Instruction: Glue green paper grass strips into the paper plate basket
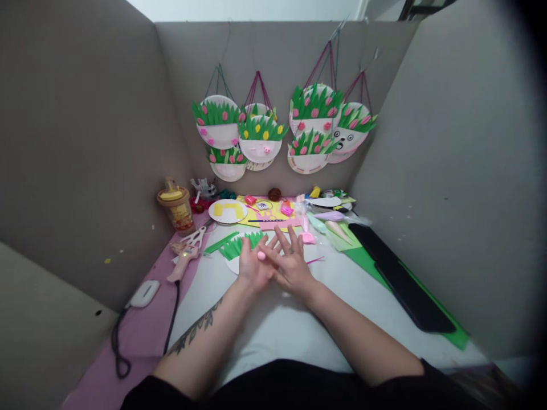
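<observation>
The left hand (256,266) lies palm up with its fingers spread, a small pink ball (261,255) resting on it near the base of the fingers; the right hand (294,263) overlaps it from the 3 o'clock side, its fingers fanned apart, one of them reaching beside the ball; whether that fingertip touches the ball, I cannot tell. Taking the hands as the clock's centre, a white paper plate with green paper grass (233,263) lies just beyond them at 11 o'clock, partly hidden by the left hand; a green paper strip (213,246) lies at 10 o'clock; a pink glue gun (184,263) sits at 9 o'clock, a white box with a cable (145,293) farther out towards 8 o'clock; a brown cup (175,212) stands at 10 o'clock, and a plate with yellow pieces (228,205) lies at 11; a yellow sheet (243,219) lies at 12 o'clock, a lavender piping bag (330,216) at 1 to 2; a long black panel (401,279) lies at 3 o'clock; decorated plates (261,149) hang on the back wall from 11 to 1 o'clock.
</observation>
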A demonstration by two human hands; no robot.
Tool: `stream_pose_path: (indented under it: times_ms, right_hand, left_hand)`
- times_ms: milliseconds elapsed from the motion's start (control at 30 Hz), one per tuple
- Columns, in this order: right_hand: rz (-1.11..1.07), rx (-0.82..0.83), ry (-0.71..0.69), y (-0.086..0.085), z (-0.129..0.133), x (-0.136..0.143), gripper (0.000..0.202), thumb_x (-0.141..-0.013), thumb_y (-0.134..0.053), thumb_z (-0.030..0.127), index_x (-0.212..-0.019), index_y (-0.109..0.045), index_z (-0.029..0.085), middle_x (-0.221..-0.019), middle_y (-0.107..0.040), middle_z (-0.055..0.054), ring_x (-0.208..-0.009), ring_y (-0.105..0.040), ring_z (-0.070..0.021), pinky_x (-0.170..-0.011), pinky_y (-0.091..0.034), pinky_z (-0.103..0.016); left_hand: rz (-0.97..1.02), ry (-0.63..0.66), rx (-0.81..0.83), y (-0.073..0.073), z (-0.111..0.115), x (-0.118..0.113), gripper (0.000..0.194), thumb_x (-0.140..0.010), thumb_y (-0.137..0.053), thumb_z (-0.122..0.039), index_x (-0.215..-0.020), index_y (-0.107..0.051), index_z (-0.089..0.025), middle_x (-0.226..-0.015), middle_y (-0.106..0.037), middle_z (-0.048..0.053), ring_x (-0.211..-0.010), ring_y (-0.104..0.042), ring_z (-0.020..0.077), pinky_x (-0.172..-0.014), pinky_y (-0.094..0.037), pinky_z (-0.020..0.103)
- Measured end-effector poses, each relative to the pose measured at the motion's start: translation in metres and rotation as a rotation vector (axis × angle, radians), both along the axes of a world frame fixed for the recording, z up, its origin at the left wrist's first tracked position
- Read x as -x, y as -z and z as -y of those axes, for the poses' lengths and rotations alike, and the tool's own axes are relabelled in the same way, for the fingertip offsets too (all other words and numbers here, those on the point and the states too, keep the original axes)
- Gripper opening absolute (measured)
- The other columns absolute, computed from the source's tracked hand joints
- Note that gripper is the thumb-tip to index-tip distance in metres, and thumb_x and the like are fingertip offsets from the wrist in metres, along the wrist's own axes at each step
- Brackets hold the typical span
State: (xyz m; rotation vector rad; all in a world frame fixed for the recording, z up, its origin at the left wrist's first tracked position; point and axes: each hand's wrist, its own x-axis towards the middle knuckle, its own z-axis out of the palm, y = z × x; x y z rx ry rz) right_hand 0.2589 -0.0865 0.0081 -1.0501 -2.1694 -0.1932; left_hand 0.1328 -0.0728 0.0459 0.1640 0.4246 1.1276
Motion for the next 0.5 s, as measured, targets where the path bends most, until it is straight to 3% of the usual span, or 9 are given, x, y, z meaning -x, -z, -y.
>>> stream_pose_path:
  times_ms: [100,300,500]
  right_hand:
    - [-0.08,-0.029,0.008,0.0,0.001,-0.004,0.039,-0.084,-0.055,0.045,-0.122,-0.057,0.037,-0.154,-0.013,0.001,-0.139,-0.004,-0.0385,-0.104,-0.011,-0.066]
    - [-0.225,-0.06,-0.026,-0.005,0.008,0.007,0.022,-0.082,-0.059,0.034,-0.101,-0.068,0.032,-0.146,-0.034,-0.001,-0.138,-0.019,-0.0326,-0.108,-0.017,-0.058]
    - [-0.295,-0.037,0.009,-0.007,0.003,0.01,0.021,-0.084,-0.056,0.029,-0.102,-0.068,0.03,-0.141,-0.042,-0.001,-0.137,-0.022,-0.0301,-0.107,-0.024,-0.055]
  left_hand:
    - [0.007,-0.047,-0.016,0.0,-0.003,0.005,0.067,-0.084,-0.021,-0.067,-0.133,-0.034,-0.023,-0.139,-0.044,0.014,-0.123,-0.047,0.0274,-0.089,-0.046,0.047]
    - [-0.015,-0.018,-0.021,0.007,-0.006,0.003,0.069,-0.083,-0.024,-0.068,-0.135,-0.032,-0.023,-0.139,-0.044,0.014,-0.122,-0.049,0.0259,-0.092,-0.045,0.044]
    - [-0.017,0.025,-0.014,0.003,0.001,-0.003,0.069,-0.085,-0.024,-0.065,-0.139,-0.026,-0.021,-0.138,-0.044,0.017,-0.119,-0.051,0.0292,-0.097,-0.041,0.05]
